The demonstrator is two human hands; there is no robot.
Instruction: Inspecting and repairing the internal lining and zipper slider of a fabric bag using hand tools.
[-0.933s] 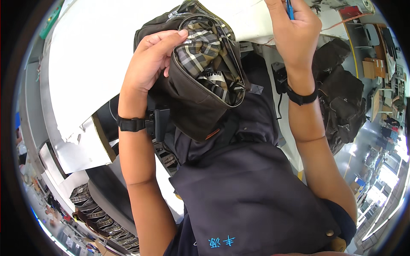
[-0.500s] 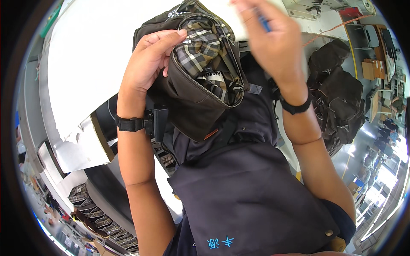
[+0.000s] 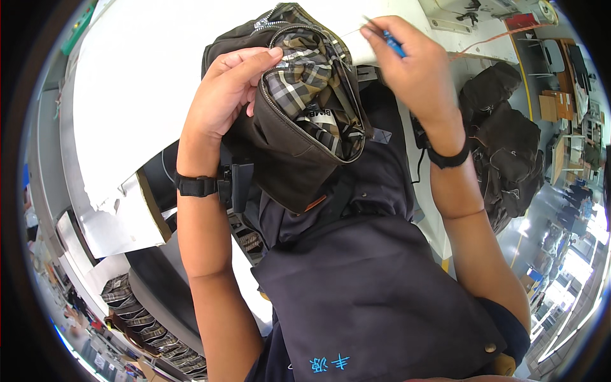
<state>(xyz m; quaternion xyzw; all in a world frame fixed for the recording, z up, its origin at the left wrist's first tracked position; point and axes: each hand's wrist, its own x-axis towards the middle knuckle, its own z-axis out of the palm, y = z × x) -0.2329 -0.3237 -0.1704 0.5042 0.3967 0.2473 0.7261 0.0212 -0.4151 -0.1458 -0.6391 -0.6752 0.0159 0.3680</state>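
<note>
A dark brown bag [image 3: 286,143] with a plaid lining [image 3: 299,76] lies over the table edge and my lap, its curved zip opening spread wide. My left hand [image 3: 226,89] is closed on the bag's left rim, thumb and forefinger pinching the edge near the zip teeth. Up and to the right, apart from the bag, my right hand [image 3: 417,67] grips a small blue-handled tool [image 3: 393,44] with thin pointed metal tips. It looks like thread snips, though the fingers cover much of it. A faint thread-like line runs left from the right fingertips.
The white table [image 3: 133,89] stretches under and left of the bag. Several dark bags [image 3: 509,134] are heaped at the right. Plaid-lined pieces [image 3: 143,318] sit in a row at lower left. A dark apron [image 3: 375,286] covers my front. Machine parts [image 3: 468,13] stand at the upper right.
My right hand has moved slightly right and down, and the blue-handled tool shows more clearly in it. My left hand and the bag have shifted a little to the right.
</note>
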